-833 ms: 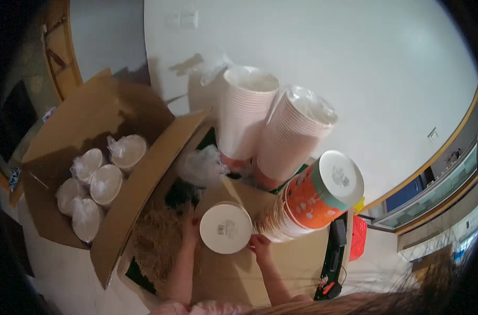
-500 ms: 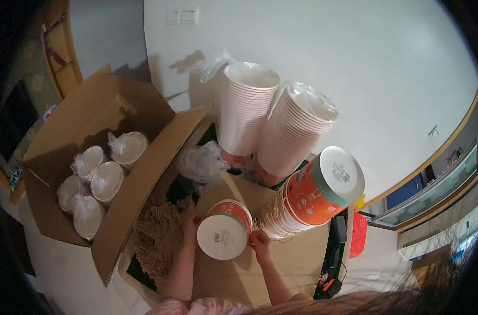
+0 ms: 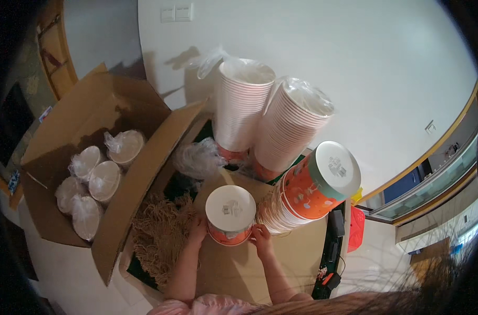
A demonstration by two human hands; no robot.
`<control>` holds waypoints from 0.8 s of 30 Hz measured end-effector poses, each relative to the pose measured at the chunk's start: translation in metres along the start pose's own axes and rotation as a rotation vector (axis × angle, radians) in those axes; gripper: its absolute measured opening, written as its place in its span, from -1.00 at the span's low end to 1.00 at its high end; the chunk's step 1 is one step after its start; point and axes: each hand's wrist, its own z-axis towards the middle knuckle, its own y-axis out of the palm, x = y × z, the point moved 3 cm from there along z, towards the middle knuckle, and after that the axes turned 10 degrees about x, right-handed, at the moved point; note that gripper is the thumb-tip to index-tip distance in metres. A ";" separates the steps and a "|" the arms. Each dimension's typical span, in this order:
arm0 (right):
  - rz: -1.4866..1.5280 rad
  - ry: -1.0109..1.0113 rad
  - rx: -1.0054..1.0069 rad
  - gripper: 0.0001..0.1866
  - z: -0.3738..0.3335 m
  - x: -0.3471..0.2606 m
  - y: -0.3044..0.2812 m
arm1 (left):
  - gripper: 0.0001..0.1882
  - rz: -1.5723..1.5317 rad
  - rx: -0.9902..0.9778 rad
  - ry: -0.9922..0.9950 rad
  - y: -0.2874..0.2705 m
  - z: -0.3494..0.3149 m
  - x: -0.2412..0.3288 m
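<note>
An orange paper bucket (image 3: 230, 210) stands bottom up between my hands, with its round white base facing me. My left hand (image 3: 198, 231) grips its left side near the low rim. On the other side, the fingers of my right hand (image 3: 261, 240) pinch the bucket close to the same rim. Just right of it leans a nested stack of upside-down orange buckets (image 3: 310, 191) with a green band, and thin beige cords (image 3: 276, 212) loop around its lower part. A heap of beige strings (image 3: 163, 236) lies beside my left forearm.
Two tall stacks of white-rimmed buckets (image 3: 244, 105) in clear plastic stand by the wall. An open cardboard box (image 3: 128, 205) at left contains several wrapped stacks. Crumpled plastic (image 3: 199, 157) lies behind the bucket. Black devices (image 3: 333, 252) line the table's right edge, near a red basket (image 3: 356, 228).
The bucket has tipped, so its white base moved from the near side to the far side and up. Both hands stay at its sides and have turned with it.
</note>
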 end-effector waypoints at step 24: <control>-0.618 -0.547 -0.270 -0.86 -0.213 -0.033 -0.056 | -0.84 0.311 0.179 0.454 -0.165 -0.071 -0.028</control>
